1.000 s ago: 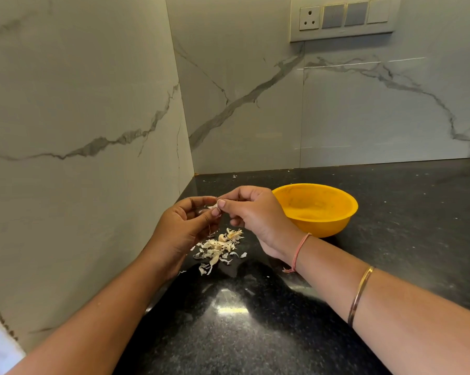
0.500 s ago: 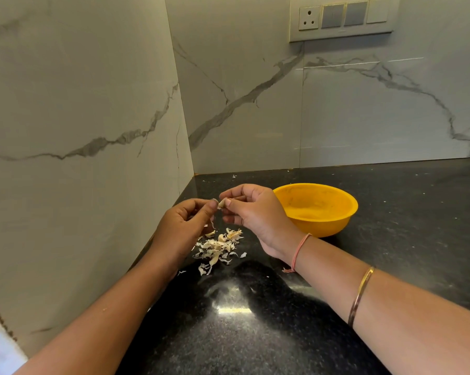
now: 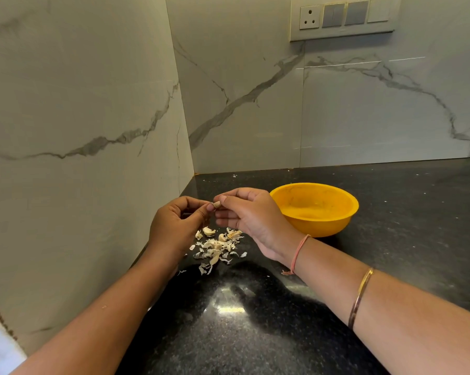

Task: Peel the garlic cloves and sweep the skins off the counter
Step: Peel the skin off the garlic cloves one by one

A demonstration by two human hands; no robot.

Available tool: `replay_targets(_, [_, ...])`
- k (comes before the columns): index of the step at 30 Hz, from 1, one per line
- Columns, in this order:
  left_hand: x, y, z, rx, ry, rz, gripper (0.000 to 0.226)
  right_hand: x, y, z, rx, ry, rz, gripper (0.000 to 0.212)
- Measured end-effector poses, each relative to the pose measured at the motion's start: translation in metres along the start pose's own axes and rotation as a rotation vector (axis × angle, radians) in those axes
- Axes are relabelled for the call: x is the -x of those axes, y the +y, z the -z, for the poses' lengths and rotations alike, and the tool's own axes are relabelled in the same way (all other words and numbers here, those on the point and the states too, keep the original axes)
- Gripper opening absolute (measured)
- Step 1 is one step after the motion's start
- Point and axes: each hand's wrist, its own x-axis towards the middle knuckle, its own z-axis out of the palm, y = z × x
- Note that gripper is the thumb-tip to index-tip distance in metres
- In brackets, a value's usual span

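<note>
Pink thread (image 3: 298,253) and gold bangle (image 3: 360,296) on the right arm (image 3: 407,323)

No legible text, label or number anywhere.

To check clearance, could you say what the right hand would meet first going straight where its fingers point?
Most likely the left hand, just across the garlic clove that the right hand pinches.

Glossy speckled stone counter (image 3: 255,334); matt plastic bowl (image 3: 323,226); papery skins (image 3: 217,247).
</note>
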Motion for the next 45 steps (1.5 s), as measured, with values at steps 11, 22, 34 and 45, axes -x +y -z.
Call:
replay_targets(11, [-0.001, 0.0034, -0.0002, 0.296, -0.086, 0.186, 0.014, 0.0024, -0.0024, -0.0005, 0.108, 0.001, 0.132, 0.007])
replay_targets(22, [0.0002, 0.002, -0.0033, 0.025, -0.037, 0.085, 0.018, 0.0045, -0.0023, -0.0009, 0.148, -0.054, 0.141, 0.008])
replay_targets(34, [0.0019, 0.0022, -0.002, -0.123, -0.024, -0.014, 0.016, 0.0047, -0.0004, 0.0001, 0.042, -0.043, 0.132, 0.017])
replay_targets(45, [-0.0052, 0.0005, 0.0027, -0.082, 0.196, -0.026, 0.017, 0.005, -0.0017, -0.0012, 0.117, -0.079, 0.061, 0.016])
